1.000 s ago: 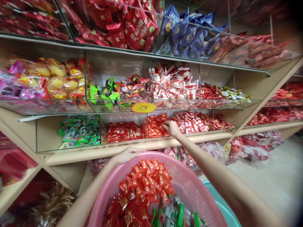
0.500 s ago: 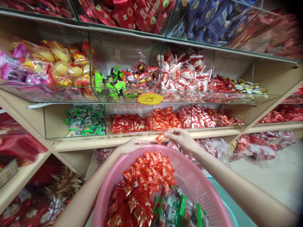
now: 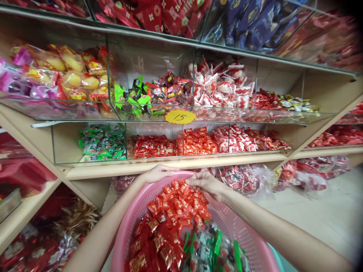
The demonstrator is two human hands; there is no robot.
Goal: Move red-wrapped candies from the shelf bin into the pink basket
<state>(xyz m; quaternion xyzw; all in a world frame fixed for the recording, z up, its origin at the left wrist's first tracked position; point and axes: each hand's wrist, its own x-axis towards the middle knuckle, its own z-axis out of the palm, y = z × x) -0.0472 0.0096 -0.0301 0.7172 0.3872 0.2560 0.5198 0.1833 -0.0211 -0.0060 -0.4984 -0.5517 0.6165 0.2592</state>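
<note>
A pink plastic basket (image 3: pixel 122 223) with a perforated wall is in front of me. My left hand (image 3: pixel 159 173) grips its far rim, its fingers partly hidden. Inside the far side of that rim, my right hand (image 3: pixel 205 183) is closed in a pinch on a small orange-red wrapped candy (image 3: pixel 185 187), just above similar ones. In the basket lie orange-red wrapped candies (image 3: pixel 178 206), darker red shiny packets (image 3: pixel 163 245) and clear packets with green edges (image 3: pixel 208 249).
Glass-fronted shelf bins hold green candies (image 3: pixel 103 141), red candies (image 3: pixel 153 146), orange-red candies (image 3: pixel 198 141) and several other kinds. A yellow price tag (image 3: pixel 180 116) marked 15 hangs above. Bagged goods (image 3: pixel 241 177) sit under the wooden shelf ledge (image 3: pixel 121 169). A teal rim (image 3: pixel 276 257) shows behind the basket.
My right hand has moved down and slightly left with the candy, from the shelf ledge to just over the basket's contents. My left hand stays on the rim.
</note>
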